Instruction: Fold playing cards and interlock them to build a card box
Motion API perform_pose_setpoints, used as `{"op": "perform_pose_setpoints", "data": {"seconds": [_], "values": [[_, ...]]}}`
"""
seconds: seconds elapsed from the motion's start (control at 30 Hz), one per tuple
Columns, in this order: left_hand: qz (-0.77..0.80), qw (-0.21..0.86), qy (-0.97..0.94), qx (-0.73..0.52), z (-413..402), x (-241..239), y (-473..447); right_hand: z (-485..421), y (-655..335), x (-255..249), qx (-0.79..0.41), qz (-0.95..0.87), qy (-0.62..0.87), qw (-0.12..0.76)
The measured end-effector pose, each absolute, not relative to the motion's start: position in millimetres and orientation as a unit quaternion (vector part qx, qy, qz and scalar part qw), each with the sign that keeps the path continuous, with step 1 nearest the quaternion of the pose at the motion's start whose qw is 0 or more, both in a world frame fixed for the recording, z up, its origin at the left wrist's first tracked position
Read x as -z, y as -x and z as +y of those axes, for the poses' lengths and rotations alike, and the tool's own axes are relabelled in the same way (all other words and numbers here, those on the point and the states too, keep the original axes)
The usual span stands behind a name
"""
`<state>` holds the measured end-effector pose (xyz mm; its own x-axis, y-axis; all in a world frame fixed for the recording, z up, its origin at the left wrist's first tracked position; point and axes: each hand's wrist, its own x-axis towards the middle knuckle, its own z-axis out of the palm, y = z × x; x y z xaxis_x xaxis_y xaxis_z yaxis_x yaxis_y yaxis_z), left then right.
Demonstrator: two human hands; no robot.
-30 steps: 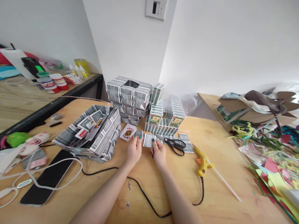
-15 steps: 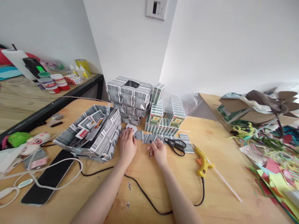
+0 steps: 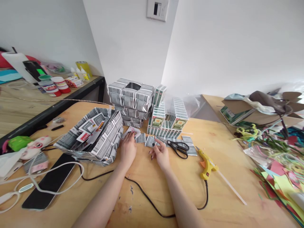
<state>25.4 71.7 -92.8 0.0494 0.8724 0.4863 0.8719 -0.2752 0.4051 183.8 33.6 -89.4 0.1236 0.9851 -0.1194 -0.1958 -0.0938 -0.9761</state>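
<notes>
My left hand [image 3: 128,148] lies palm down with its fingers stretched out, their tips on a face-up playing card [image 3: 133,130]. My right hand [image 3: 161,153] rests on the table, fingers loosely bent and apart, with nothing visible in them. Just beyond its fingertips, grey-backed playing cards [image 3: 149,141] lie in a row. Black-handled scissors [image 3: 182,149] lie partly over these cards, right of my right hand. To the left of my left hand stands a basket made of folded cards [image 3: 108,139], with loose cards inside.
Behind my hands stand a card-covered box [image 3: 116,95] with a top opening and stacked green card packs [image 3: 163,130]. A yellow glue gun [image 3: 208,164] lies at right, its black cord [image 3: 149,198] running under my forearms. At left is a phone [image 3: 45,190] under white cables.
My left hand has slid slightly left and towards me, uncovering more of the face-up card. My right hand stays almost in place, its index finger a little more extended.
</notes>
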Motion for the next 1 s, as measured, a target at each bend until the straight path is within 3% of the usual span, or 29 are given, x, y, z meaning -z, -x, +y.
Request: {"op": "perform_pose_setpoints", "data": {"seconds": [0.27, 0.5, 0.6, 0.73, 1.0], "values": [[0.613, 0.014, -0.661, -0.431, 62, 86, -30, 31, -182, 81, -0.538, -0.395, 0.523, 0.530], [0.359, 0.082, -0.836, -0.407, 50, 77, -51, 28, -185, 81, -0.597, -0.349, 0.473, 0.545], [0.318, 0.132, -0.850, -0.399, 47, 77, -54, 30, -185, 84, -0.582, -0.323, 0.488, 0.565], [0.378, 0.157, -0.811, -0.417, 50, 78, -50, 32, -184, 85, -0.546, -0.311, 0.495, 0.600], [0.576, 0.025, -0.732, -0.364, 70, 97, -37, 33, -183, 88, -0.519, -0.328, 0.509, 0.604]]}}
